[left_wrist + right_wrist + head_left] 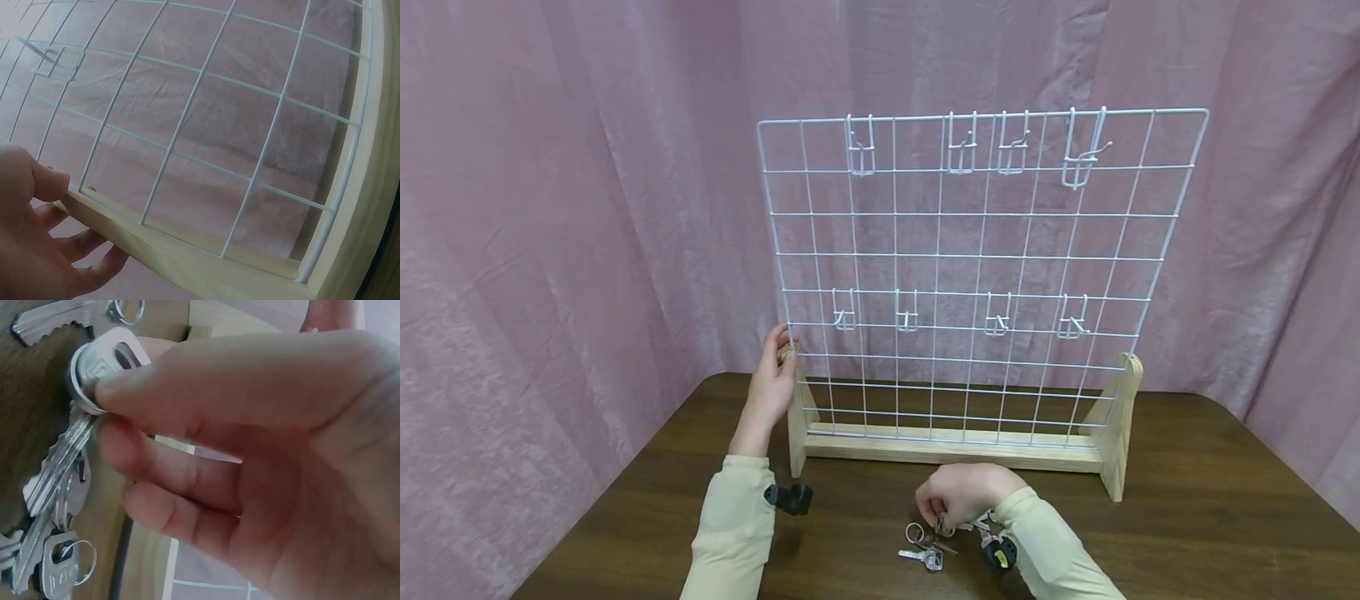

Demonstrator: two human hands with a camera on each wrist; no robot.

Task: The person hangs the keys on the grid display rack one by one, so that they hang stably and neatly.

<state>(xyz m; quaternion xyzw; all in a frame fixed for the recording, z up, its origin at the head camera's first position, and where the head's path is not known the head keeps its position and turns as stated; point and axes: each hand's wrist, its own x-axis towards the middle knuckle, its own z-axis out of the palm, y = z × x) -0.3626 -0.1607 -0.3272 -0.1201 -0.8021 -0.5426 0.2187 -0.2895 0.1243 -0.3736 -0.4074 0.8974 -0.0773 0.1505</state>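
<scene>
My left hand [771, 379] holds the top of the left wooden upright [797, 417], beside a white wire grid rack [938, 214]. In the left wrist view, its thumb [51, 182] lies on the near side of the wood and the fingers are curled beneath. Low over the table, my right hand [966, 493] pinches a silver key [115, 347] with a split ring, between thumb and fingertips. More keys [59, 465] lie close under that hand. To its left, a key [921, 557] and a ring [914, 533] rest on the wood; the forearm partly hides others.
White wire hooks [1012, 150] hang along the grid's top, with a lower row of hooks [997, 323] beneath. A wooden base bar [955, 454] joins the uprights on the dark brown table [850, 533]. Pink curtains [587, 208] hang behind and at both sides.
</scene>
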